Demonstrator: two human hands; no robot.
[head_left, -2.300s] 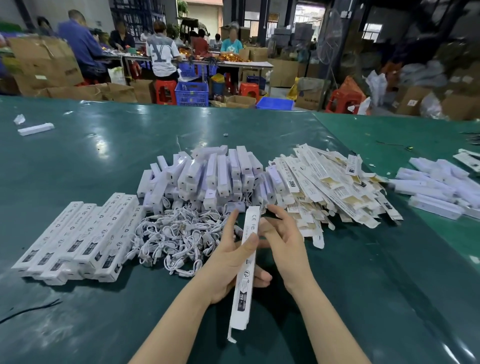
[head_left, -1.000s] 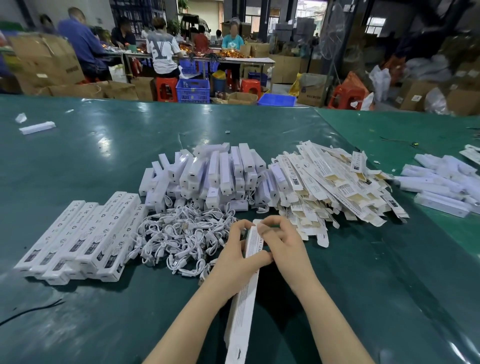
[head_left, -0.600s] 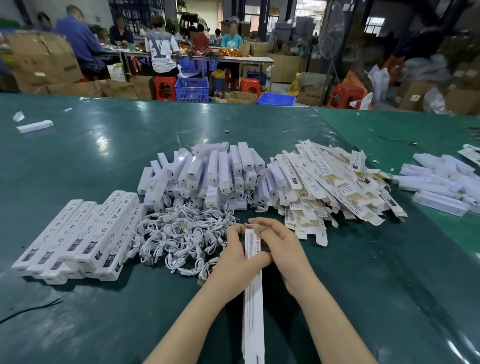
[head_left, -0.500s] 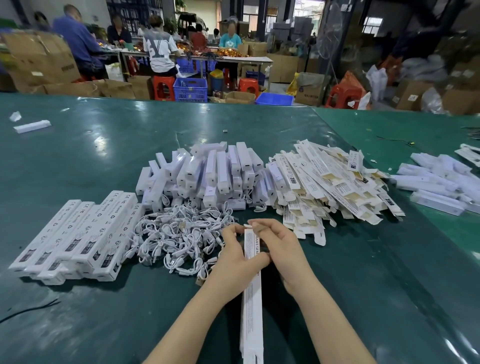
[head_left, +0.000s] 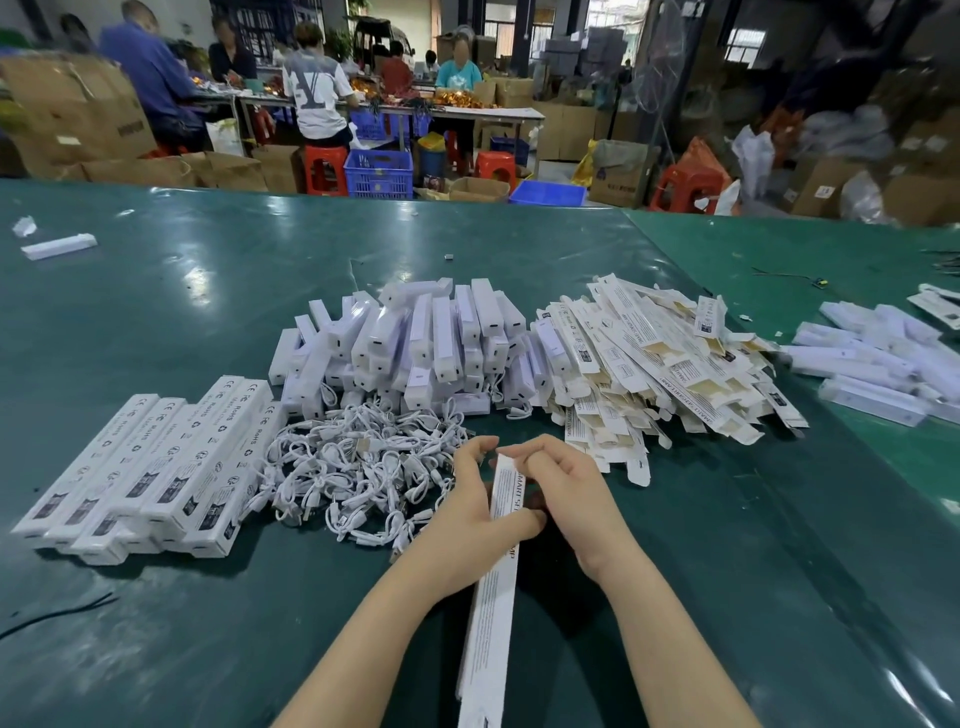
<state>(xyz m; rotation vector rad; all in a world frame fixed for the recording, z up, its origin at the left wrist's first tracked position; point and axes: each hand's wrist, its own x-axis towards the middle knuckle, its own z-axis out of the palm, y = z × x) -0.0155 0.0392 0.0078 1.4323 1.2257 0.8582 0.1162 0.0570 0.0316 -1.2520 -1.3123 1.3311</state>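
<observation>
A long narrow white carton (head_left: 492, 613) with printed text runs from my hands toward the bottom edge. My left hand (head_left: 470, 512) grips it from the left with the thumb across its face. My right hand (head_left: 563, 486) curls over its far end, fingers pinching the top flap. Beyond my hands lie a tangle of short white cables (head_left: 358, 467), a heap of white lamp bars (head_left: 426, 343) and a pile of flat unfolded cartons (head_left: 660, 369). A row of closed cartons (head_left: 156, 467) lies at the left.
The green table (head_left: 727, 571) carries more white bars (head_left: 883, 358) at the right, a lone white box (head_left: 58, 245) far left and a black cord (head_left: 52, 616) near the left front. People sit at tables among cardboard boxes and blue crates behind.
The carton has turned from a flat, slanted blank into a squared tube pointing straight toward me. Both hands have drawn together at its far end, closing round the top flap.
</observation>
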